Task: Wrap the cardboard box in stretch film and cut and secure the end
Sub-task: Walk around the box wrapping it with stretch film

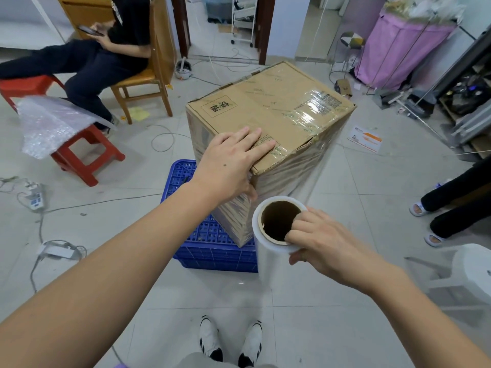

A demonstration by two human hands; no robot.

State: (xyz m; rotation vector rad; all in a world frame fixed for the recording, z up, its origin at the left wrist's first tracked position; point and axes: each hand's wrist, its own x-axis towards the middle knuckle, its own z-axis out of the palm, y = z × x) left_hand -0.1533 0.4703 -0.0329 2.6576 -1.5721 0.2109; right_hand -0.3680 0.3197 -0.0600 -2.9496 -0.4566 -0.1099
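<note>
A large cardboard box [271,110] stands on a blue plastic crate [210,251] in the middle of the floor, its sides covered in shiny stretch film. My left hand [231,160] lies flat on the box's near top corner, fingers straight and thumb down the side. My right hand [321,243] grips the rim of an upright roll of stretch film [268,251], fingers hooked inside its cardboard core. The roll stands close to the box's near right corner, and a sheet of film [313,179] runs from it to the box's right side.
A person sits on a wooden chair [143,86] at the back left, feet toward a red stool [87,152] bearing bubble wrap [50,123]. Another person's feet [425,221] stand at the right. Cables and a power strip [34,200] lie on the tiled floor. A white object [473,269] sits at the right edge.
</note>
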